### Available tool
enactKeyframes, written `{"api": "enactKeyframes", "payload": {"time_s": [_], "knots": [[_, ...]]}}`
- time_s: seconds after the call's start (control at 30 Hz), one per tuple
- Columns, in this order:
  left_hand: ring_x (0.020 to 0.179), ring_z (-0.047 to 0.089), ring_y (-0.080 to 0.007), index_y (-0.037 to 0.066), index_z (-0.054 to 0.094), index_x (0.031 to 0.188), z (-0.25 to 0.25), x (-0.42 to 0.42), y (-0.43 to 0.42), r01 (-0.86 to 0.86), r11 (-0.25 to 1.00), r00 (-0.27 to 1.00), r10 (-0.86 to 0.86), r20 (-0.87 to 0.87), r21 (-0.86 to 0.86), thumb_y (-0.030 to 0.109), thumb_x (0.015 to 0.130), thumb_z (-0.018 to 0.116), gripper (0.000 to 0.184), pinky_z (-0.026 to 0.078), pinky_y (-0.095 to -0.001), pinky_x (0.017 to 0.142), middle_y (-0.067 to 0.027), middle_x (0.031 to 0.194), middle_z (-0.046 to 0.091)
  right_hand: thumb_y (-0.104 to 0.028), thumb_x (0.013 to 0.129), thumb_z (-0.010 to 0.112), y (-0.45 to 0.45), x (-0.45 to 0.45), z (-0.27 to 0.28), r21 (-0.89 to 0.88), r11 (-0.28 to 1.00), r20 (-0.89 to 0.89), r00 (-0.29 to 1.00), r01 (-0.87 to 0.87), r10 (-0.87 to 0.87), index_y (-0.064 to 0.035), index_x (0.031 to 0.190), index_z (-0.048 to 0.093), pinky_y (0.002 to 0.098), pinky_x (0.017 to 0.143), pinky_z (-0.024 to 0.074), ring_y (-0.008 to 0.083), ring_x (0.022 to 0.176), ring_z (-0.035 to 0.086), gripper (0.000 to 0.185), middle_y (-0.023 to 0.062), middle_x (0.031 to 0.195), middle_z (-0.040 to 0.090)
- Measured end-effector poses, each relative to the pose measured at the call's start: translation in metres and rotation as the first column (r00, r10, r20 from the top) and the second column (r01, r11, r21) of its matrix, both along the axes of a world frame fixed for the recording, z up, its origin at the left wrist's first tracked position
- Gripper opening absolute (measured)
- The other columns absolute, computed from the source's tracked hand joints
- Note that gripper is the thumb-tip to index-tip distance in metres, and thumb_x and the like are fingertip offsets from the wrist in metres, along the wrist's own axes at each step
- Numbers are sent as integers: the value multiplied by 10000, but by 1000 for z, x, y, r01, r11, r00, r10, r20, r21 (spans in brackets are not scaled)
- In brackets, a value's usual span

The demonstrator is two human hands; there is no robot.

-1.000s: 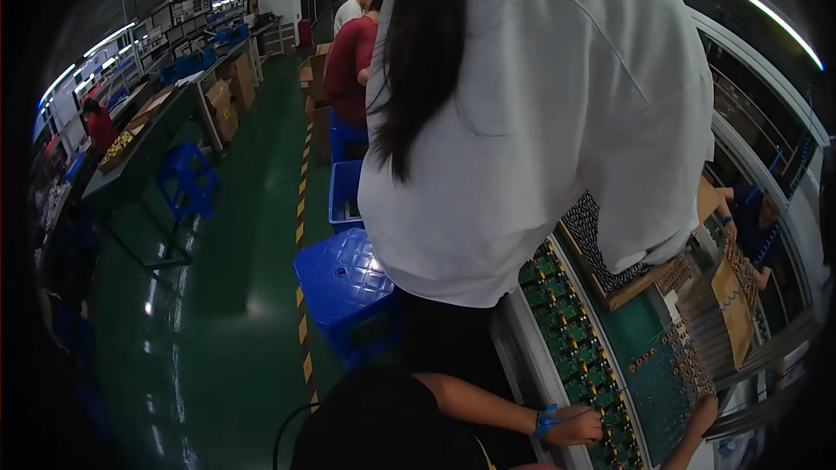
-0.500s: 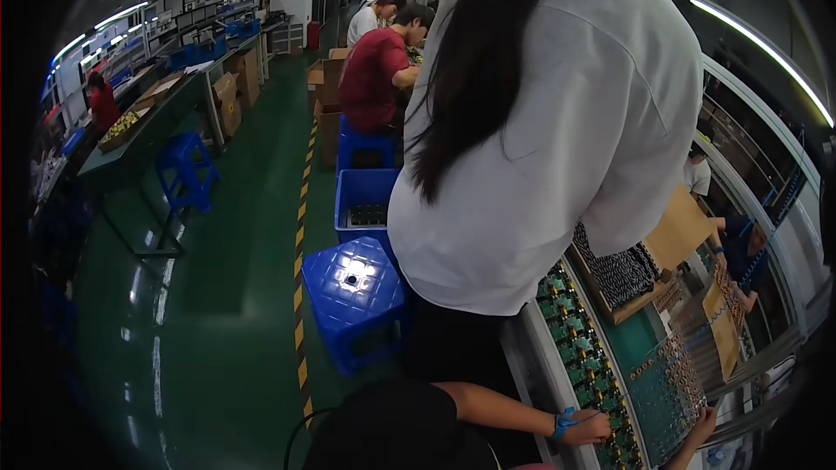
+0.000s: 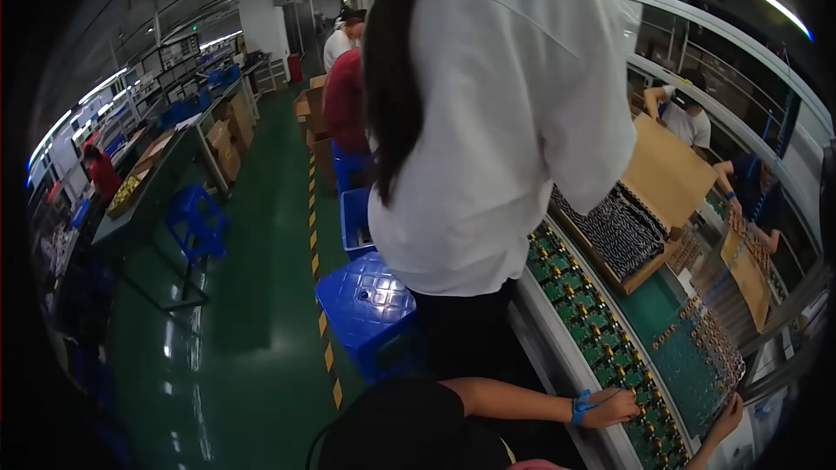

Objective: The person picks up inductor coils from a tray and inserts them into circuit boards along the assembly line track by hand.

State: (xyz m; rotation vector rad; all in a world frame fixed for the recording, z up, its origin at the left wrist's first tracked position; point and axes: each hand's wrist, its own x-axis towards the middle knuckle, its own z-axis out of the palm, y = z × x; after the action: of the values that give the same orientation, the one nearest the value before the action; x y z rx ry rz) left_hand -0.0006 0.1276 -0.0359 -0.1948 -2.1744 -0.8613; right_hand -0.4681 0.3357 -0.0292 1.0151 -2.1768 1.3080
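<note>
My left hand (image 3: 614,407), with a blue wristband (image 3: 582,406), reaches over a row of green circuit boards (image 3: 589,320) with yellow and black parts. Its fingers are closed together at the boards' edge, and whatever they pinch is too small to make out. Near the lower right, my right hand (image 3: 725,419) has its fingers curled at the corner of a clear sheet-like tray (image 3: 697,396). Rows of small copper-coloured pieces (image 3: 707,331) lie on that tray. Part of the right hand's grip is hidden.
A person in a white shirt (image 3: 505,122) stands close in front. Past them, an open carton (image 3: 620,235) holds dark striped parts. Blue stools (image 3: 366,296) stand by a striped floor line (image 3: 324,331). Other people sit across the line, near a brown cardboard sheet (image 3: 747,283).
The view has swung to the right, so everything shifts and more of the far side shows. Both hands stay at the boards and the tray. A person across the line has raised an arm.
</note>
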Motion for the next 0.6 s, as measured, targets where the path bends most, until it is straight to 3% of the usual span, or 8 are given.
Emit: {"api": "enactKeyframes", "payload": {"time_s": [0.03,0.07,0.1,0.17,0.27,0.4,0.5,0.6], "knots": [[870,520,-306,71,592,1074,-3,-2,3,38,999,999,-38,12,9,138,917,658,183,461,-460,787,-124,945,539,-200,1012,557,-24,70,25,11,997,234,969,83,-83,-15,1077,661,307,660,497,174,722,621,223,84,865,647],[861,528,-303,63,588,1100,1,2,1,19,999,994,-24,111,43,138,920,654,205,468,-450,768,-125,947,546,-236,1007,568,-17,95,45,105,991,374,920,82,-116,-20,1113,678,256,696,472,91,765,590,265,49,935,676],[852,535,-301,54,585,1125,5,6,-2,0,998,977,-15,215,69,139,924,650,228,474,-441,749,-125,948,553,-236,1007,568,-10,102,46,108,985,389,907,131,-163,-20,1113,678,256,696,472,91,765,590,265,49,935,676],[795,550,-291,35,581,1135,10,9,-1,33,999,995,-29,99,-33,111,933,621,220,486,-414,707,-118,923,573,-215,988,603,-3,108,29,-100,989,300,951,106,-72,-14,1122,673,258,740,492,103,824,613,251,43,956,668],[809,573,-282,7,603,1116,21,16,-5,56,994,990,-42,136,-99,85,895,651,239,492,-404,704,-109,934,596,-224,990,599,13,111,24,-186,978,318,948,91,-28,13,1148,662,302,835,537,174,917,652,292,111,1022,667],[813,584,-289,-7,614,1069,35,18,0,42,998,990,-37,137,-37,36,827,646,247,500,-398,714,-127,897,590,-171,975,617,45,87,4,-185,983,383,922,6,67,30,1068,638,300,865,538,164,994,625,222,93,1073,638],[791,626,-269,-4,635,1047,46,20,-2,32,999,983,-28,183,-15,34,816,652,235,514,-359,660,-113,889,639,-144,952,643,50,93,-1,-187,980,413,900,-64,138,10,1068,650,288,798,540,160,955,635,193,82,1047,648],[765,654,-245,43,695,1049,44,24,-6,38,997,952,-13,306,-74,58,797,747,257,531,-344,649,-95,991,709,-84,937,650,13,153,57,-158,987,427,903,17,53,30,1017,675,266,761,536,141,837,654,141,74,948,669]]}}
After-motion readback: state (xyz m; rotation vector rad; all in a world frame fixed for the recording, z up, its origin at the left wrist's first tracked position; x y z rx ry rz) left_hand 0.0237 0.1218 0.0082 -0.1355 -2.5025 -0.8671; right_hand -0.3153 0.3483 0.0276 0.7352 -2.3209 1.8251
